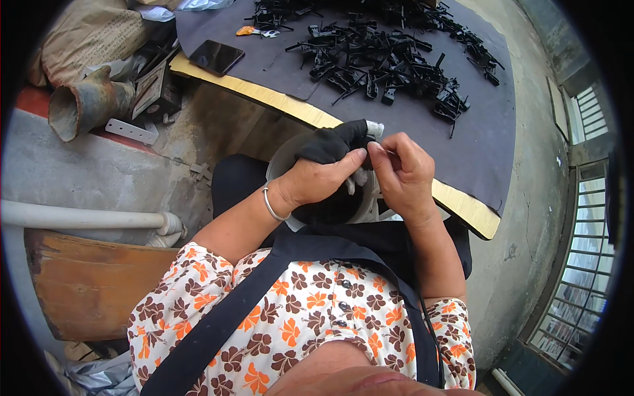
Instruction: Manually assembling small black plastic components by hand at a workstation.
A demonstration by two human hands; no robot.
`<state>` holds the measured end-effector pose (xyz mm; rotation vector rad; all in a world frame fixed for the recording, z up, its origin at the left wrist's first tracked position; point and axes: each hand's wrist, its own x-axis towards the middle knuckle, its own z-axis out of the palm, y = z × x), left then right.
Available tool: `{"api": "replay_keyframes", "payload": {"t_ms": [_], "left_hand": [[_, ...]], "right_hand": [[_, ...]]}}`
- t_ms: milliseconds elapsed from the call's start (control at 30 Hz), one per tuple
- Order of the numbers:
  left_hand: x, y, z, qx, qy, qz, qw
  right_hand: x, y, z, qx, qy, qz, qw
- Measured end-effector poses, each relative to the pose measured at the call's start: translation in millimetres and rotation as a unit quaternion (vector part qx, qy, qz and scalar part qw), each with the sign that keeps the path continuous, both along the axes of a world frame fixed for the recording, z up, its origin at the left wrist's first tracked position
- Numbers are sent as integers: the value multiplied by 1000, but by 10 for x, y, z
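Above a pale bucket (276,160) in my lap, both hands meet close to the table's near edge. My left hand (316,179) wears a black fingerless covering, with white wrapping (374,128) at one fingertip and a metal bangle on the wrist. Its fingers are curled, the thumb pointing toward the other hand. Bare and pinched at thumb and forefinger, my right hand (408,173) almost touches the left fingertips. Whatever lies in either grip is too small or hidden to name. Dark contents show in the bucket. Beyond the hands lies a heap of small black plastic-looking parts (389,63).
The dark-topped table (284,72) has a yellow edge (264,94). On it lie a phone (216,57) and an orange-handled small tool (256,31). To the left are a rusty pipe piece (86,105), a white pipe (86,216) and a wooden board (92,280). A barred window (578,264) stands right.
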<state>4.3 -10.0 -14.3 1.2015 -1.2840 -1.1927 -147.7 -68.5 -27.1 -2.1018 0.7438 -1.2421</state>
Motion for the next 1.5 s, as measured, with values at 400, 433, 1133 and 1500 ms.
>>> {"api": "replay_keyframes", "payload": {"t_ms": [400,433,1133,1500], "left_hand": [[2,-36,-120,-317,-306,60,896],[0,-30,-126,-317,-306,60,896],[55,-16,-44,-33,33,26,999],[19,-5,-45,-81,-110,14,991]], "right_hand": [[-45,-48,45,151,81,113,979],[-31,-36,57,154,100,105,977],[-127,-124,19,72,15,97,993],[-109,-115,11,156,85,167,970]]}}
